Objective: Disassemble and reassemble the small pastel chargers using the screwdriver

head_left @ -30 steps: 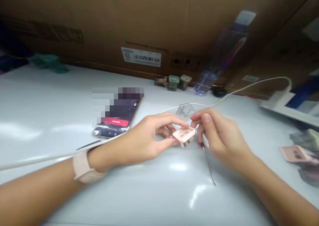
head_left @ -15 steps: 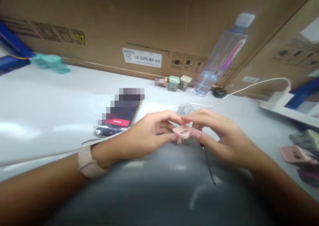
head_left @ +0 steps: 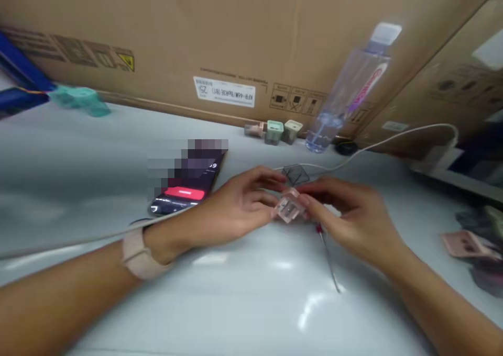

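Between my two hands is a small pink pencil sharpener top (head_left: 290, 207), tilted so its hollow underside with inner walls faces me. The thumb and fingers of my right hand (head_left: 349, 209) pinch it from the right. My left hand (head_left: 245, 204) has its thumb and curled fingers at the left edge of the same piece. Just beyond the fingertips lies a clear, smoky plastic sharpener case (head_left: 296, 174). Under my right hand a thin screwdriver (head_left: 328, 259) rests on the table, its red end partly hidden by the fingers.
Several small sharpeners (head_left: 274, 132) stand along the large cardboard box (head_left: 157, 26). A water bottle (head_left: 348, 91) is at the back right, with a white cable (head_left: 393, 138) passing it. A phone (head_left: 184, 188) lies left, a teal object (head_left: 80, 99) behind it. More sharpener parts (head_left: 466, 244) sit right.
The pink top has turned from showing its holed upper face to showing its hollow underside. My right hand's fingers have shifted slightly lower; my left hand has hardly moved.
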`<action>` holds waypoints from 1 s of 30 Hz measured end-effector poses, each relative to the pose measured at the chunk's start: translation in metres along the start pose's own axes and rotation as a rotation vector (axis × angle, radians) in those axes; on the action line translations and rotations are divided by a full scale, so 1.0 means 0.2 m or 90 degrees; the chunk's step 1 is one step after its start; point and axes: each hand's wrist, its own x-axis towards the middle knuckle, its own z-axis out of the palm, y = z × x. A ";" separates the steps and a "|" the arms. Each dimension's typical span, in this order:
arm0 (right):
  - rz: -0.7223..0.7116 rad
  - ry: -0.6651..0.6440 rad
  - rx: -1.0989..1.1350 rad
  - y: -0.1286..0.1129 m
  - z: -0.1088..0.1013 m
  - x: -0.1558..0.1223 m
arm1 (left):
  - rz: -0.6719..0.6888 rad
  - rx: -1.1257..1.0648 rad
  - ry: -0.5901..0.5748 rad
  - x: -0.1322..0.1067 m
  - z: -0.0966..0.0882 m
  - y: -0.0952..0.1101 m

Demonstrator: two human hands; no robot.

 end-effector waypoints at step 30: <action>-0.192 -0.011 -0.077 0.05 -0.02 0.01 | 0.042 0.051 0.119 0.00 0.02 -0.01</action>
